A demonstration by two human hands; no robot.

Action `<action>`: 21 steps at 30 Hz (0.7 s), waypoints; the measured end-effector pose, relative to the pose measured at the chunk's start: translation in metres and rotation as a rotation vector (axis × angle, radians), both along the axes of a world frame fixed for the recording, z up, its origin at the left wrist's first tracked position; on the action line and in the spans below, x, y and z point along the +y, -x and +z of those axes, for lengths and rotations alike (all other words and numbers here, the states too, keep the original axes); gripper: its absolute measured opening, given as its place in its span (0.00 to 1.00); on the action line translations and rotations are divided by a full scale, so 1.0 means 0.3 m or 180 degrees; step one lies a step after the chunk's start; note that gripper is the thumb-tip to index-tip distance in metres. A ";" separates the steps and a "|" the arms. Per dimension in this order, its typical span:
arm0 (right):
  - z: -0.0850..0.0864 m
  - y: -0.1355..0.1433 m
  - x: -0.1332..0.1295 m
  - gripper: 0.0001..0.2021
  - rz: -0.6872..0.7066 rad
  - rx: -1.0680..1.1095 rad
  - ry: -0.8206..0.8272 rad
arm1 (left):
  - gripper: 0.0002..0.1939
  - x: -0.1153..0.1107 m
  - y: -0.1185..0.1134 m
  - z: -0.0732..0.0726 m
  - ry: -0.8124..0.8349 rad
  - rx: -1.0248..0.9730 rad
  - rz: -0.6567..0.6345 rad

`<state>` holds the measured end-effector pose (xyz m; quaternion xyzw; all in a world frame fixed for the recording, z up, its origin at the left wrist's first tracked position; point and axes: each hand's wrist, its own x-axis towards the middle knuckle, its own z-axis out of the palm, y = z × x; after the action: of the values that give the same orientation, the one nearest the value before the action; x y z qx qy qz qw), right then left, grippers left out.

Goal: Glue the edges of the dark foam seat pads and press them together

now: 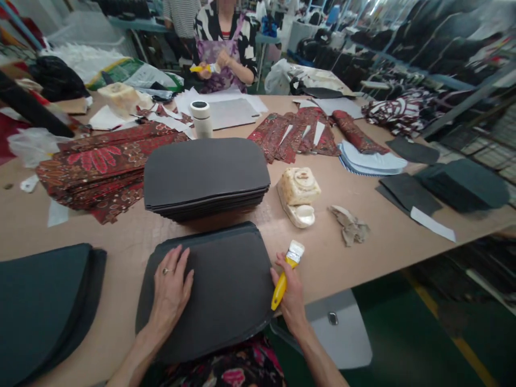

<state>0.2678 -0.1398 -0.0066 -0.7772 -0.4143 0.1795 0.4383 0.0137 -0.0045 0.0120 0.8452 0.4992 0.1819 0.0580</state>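
My left hand point(171, 285) lies flat, fingers stretched, on the left part of a dark grey rounded panel point(226, 285) at the table's near edge. More such panels show beneath it at its far edge. At the panel's right side my right hand point(291, 290) is closed around a paintbrush point(281, 287) with a yellow handle and pale bristles pointing away from me. Just beyond lies a tall stack of dark grey panels point(205, 169). To its right stands a crusted, cream-coloured container point(299, 188) with a small scoop-like front. A crumpled beige rag point(350, 226) is right of that.
Another dark panel stack point(44, 301) lies at left. Patterned red fabric pieces point(108, 161) and a white tumbler point(200, 119) are farther back. Light blue pieces point(368, 158) and dark panels point(463, 183) sit at right. Across the table, a person point(226, 48) holds a yellow-handled brush.
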 end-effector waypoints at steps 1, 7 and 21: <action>-0.003 0.003 -0.019 0.16 -0.0060 0.0065 0.0014 | 0.19 0.004 -0.044 0.014 0.0086 -0.0152 -0.0246; -0.007 -0.043 -0.118 0.15 -0.0199 0.0227 0.0067 | 0.16 0.006 -0.288 0.067 0.0640 -0.0420 -0.1066; -0.018 -0.029 -0.237 0.13 -0.0073 0.0182 0.0046 | 0.19 0.177 -0.480 0.008 0.1103 0.0292 -0.0661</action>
<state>0.2766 -0.2109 -0.0121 -0.7796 -0.3913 0.1996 0.4463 0.1577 0.0485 0.0145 0.8769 0.4353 0.0477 0.1983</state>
